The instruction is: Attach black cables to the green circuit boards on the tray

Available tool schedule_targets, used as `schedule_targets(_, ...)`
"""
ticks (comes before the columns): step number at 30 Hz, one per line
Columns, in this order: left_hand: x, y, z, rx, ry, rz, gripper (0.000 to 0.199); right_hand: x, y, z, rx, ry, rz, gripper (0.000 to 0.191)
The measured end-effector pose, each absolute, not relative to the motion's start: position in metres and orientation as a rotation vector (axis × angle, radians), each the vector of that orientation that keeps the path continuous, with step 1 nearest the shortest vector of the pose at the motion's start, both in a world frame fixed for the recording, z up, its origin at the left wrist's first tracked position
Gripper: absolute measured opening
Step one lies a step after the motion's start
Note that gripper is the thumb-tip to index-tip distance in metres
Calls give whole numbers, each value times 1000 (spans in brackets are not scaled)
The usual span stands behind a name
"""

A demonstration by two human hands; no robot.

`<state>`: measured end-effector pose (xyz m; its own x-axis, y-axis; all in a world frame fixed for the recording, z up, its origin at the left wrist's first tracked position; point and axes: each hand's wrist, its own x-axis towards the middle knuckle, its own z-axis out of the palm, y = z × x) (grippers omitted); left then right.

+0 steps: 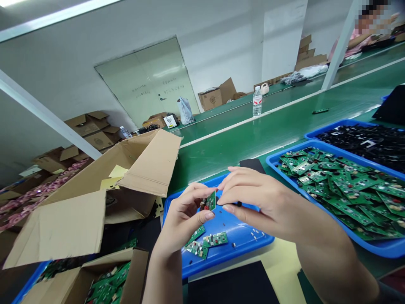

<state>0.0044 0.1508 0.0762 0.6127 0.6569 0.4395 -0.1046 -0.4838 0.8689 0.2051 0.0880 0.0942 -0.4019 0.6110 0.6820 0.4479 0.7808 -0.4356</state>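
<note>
A small green circuit board (211, 201) with red and brown parts is pinched between the fingers and thumb of my left hand (186, 211), above a blue tray (242, 228). My right hand (259, 196) is beside the board's right edge, its fingertips nearly touching it. A small black part (239, 204) shows between the fingers and thumb of that hand. Below, several loose boards (215, 240) lie in the blue tray, with small white and dark bits near its right side.
At the right, a blue tray (270, 160) holds many boards; another (311, 134) holds black parts. Open cardboard boxes (72, 215) stand at the left. A water bottle (257, 103) is on the green bench. A person (360, 38) sits at the far right.
</note>
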Motion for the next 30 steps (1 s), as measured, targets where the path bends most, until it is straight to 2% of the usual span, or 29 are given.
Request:
schedule_targets(6, 6, 152, 71, 1834, 519, 1245, 29, 196, 88, 90, -857, -2061, 37, 13)
schedule_targets(11, -2, 155, 67, 1621, 579, 1431, 31, 205, 70, 96, -756, -2057, 134, 19)
schedule_targets(14, -5, 153, 70, 1592, 545, 1454, 32, 218, 66, 99, -697, -1915, 264, 27)
schedule_targets(21, -2, 146, 74, 1975, 436, 1612, 37, 226, 99, 91, -408, -1372, 594, 26)
schedule_targets(26, -3, 142, 73, 2350, 454, 1727, 44, 206, 111, 86, -504, -1399, 1023, 17)
schedule_targets(30, -1, 139, 76, 2514, 469, 1789, 48, 189, 103, 85, -489, -1504, 1310, 31)
